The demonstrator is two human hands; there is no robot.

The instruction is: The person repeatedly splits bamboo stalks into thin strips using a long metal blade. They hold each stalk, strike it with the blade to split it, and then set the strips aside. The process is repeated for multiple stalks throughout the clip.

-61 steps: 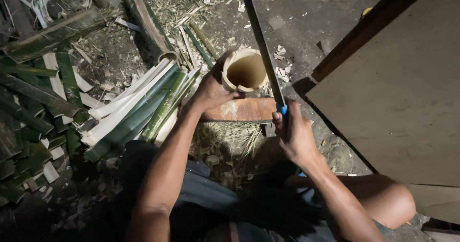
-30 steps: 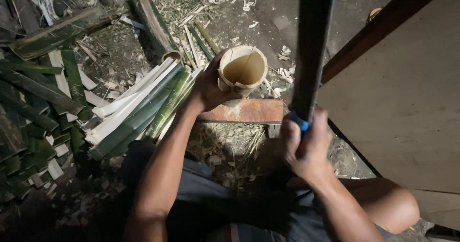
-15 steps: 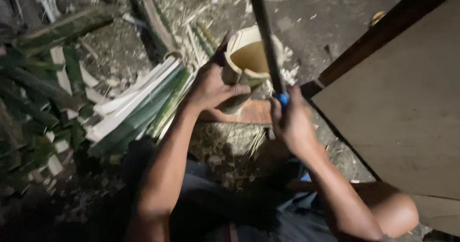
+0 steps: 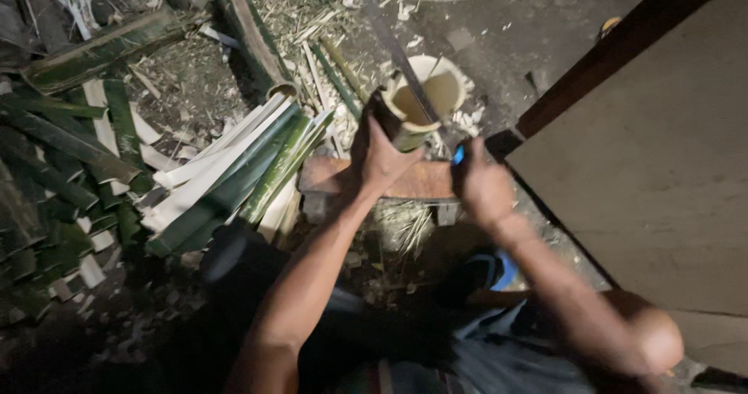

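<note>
Head view, looking down: a short section of hollow bamboo tube (image 4: 425, 98) is stood on end on a reddish wooden block (image 4: 405, 180), tilted slightly toward the person. The tube is open at the top; its pale inner wall is seen, and nothing is seen inside except the blade laid across the mouth. The left hand (image 4: 382, 156) is wrapped around the tube's near side, fingers closed on the green outer skin. The right hand (image 4: 481, 183) is clenched round a handle with a blue end (image 4: 458, 155), just beside the tube; the hand is motion-blurred, so the exact grip cannot be told. From that handle a long dark blade (image 4: 397, 55) is run up and away across the tube's rim, and it appears to be set into the rim, though blur leaves the depth of the cut unclear. To the left of the block a fan of split bamboo strips (image 4: 234, 168), green outside and white inside, is laid on the ground, touching the block's left end. Further left, darker green offcuts (image 4: 54, 168) are heaped. A second round bamboo length (image 4: 249, 31) is lain beyond the strips, with chips and fibre litter scattered around it. A large flat board (image 4: 662, 152) is set well to the right.
</note>
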